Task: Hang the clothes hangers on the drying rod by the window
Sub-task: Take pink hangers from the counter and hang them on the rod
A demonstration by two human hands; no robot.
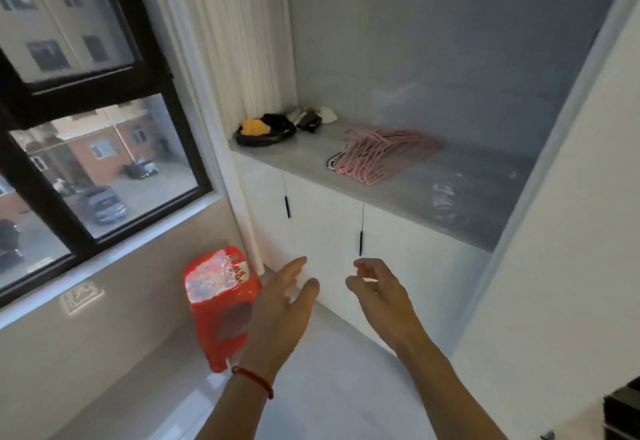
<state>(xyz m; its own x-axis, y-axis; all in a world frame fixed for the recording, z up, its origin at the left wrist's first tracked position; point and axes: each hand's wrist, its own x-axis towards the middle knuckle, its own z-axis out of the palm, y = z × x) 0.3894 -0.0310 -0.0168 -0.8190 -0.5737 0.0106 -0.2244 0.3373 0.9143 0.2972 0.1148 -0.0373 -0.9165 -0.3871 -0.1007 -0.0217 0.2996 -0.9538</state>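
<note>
Both empty — left hand (277, 304), right hand (377, 292) loose-fingered — well short of pink hangers (381, 153).

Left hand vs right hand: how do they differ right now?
The left hand has straighter fingers, spread forward; the right hand has its fingers loosely curled. The left wrist wears a red string bracelet; the right wrist is bare. Both are empty, well short of the pink hangers on the countertop.

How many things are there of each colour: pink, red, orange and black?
Pink: 1 pile of hangers on the counter; single hangers too tangled to count
Red: 2, the stool and the wrist string
Orange: 1 lump
Black: 2 cabinet handles
Total: 6
</note>
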